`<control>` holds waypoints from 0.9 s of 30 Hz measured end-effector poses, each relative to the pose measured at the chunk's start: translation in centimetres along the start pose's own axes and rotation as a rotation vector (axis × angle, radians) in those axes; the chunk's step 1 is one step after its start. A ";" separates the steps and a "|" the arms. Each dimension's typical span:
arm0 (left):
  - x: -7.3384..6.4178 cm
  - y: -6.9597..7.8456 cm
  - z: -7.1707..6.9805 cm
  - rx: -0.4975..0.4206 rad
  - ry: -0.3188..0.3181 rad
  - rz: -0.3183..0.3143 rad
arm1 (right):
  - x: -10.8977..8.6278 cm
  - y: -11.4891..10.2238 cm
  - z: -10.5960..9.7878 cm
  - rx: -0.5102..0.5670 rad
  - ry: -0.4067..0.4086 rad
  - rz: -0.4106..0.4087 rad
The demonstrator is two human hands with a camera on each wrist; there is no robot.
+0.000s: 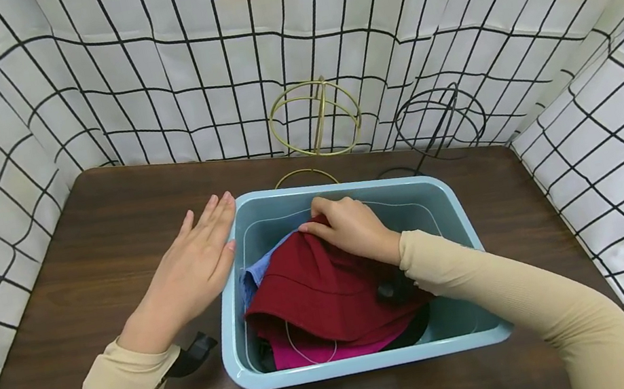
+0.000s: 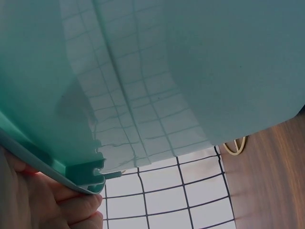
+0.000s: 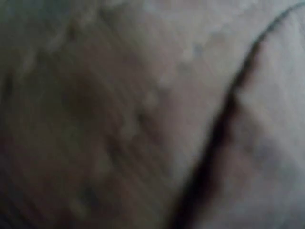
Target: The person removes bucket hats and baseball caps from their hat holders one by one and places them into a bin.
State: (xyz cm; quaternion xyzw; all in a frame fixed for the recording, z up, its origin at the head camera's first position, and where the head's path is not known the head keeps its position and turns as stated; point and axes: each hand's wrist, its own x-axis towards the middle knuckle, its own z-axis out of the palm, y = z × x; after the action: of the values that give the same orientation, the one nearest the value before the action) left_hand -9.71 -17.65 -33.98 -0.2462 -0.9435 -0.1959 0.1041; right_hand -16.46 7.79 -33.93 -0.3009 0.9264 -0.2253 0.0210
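A light blue plastic basin (image 1: 371, 362) holds several pieces of cloth. On top lies a dark red bucket hat (image 1: 316, 290), its brim toward the front left. My right hand (image 1: 355, 228) is inside the basin and pinches the crown of this hat between thumb and fingers. Straight-fingered, my left hand (image 1: 194, 266) rests against the basin's left rim; the left wrist view shows its fingers (image 2: 78, 207) at the underside of the rim. Under the red hat, a blue cloth piece (image 1: 262, 268), a magenta one (image 1: 302, 354) with a thin white cord, and something black show partly. The right wrist view is blurred cloth.
Behind the basin stand a gold wire stand (image 1: 314, 118) and a black wire stand (image 1: 442, 118), both with rounded tops. The brown wooden table (image 1: 126, 232) is enclosed by black wire grid (image 1: 226, 50) backed with white sheeting.
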 end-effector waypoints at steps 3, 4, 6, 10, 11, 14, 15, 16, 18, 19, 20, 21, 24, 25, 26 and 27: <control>0.0 0.0 0.0 0.000 -0.005 -0.003 | 0.0 0.0 -0.1 -0.014 -0.014 -0.003; 0.1 0.0 0.0 0.002 -0.010 -0.003 | 0.0 0.0 -0.3 -0.020 -0.011 -0.004; 0.1 0.1 0.0 0.006 -0.023 -0.005 | 0.0 -0.1 -0.7 -0.029 0.001 -0.007; 0.2 0.2 -0.4 0.023 -0.062 -0.014 | -0.1 -0.4 -1.7 -0.045 0.024 -0.025; 0.2 0.2 -0.5 0.030 -0.075 -0.020 | -0.1 -0.4 -1.9 -0.051 0.029 -0.031; 0.4 0.4 -1.0 0.065 -0.121 -0.034 | -0.3 -0.7 -2.7 -0.068 0.043 -0.038; 0.5 0.5 -1.3 0.074 -0.142 -0.041 | -0.4 -0.7 -3.0 -0.071 0.047 -0.037; 0.6 0.6 -1.5 0.075 -0.165 -0.053 | -0.6 -0.8 -3.3 -0.073 0.050 -0.036; 0.7 0.9 -2.1 0.075 -0.209 -0.078 | -0.9 -0.9 -4.1 -0.078 0.058 -0.039; 0.8 1.1 -2.5 0.075 -0.228 -0.090 | -1.2 -1.0 -4.5 -0.080 0.064 -0.043; 0.9 1.4 -3.0 0.074 -0.246 -0.101 | -1.5 -1.0 -4.9 -0.085 0.069 -0.050; 1.0 1.8 -3.4 0.074 -0.262 -0.105 | -1.8 -1.0 -5.4 -0.092 0.075 -0.057; 1.5 3.3 -4.5 0.092 -0.279 -0.077 | -2.9 -1.0 -6.5 -0.127 0.089 -0.087; 1.8 3.9 -4.8 0.099 -0.280 -0.058 | -3.3 -0.9 -6.7 -0.141 0.089 -0.099; 2.0 4.5 -5.0 0.103 -0.278 -0.038 | -3.7 -0.8 -6.9 -0.154 0.085 -0.115; 2.2 5.1 -5.1 0.110 -0.273 -0.014 | -4.0 -0.7 -7.0 -0.170 0.078 -0.131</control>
State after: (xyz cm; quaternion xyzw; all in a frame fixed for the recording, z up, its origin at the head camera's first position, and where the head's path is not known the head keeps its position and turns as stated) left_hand -8.49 -14.75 -27.12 -0.2577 -0.9599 -0.1094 -0.0131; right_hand -14.02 12.36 -27.69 -0.3526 0.9206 -0.1584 -0.0552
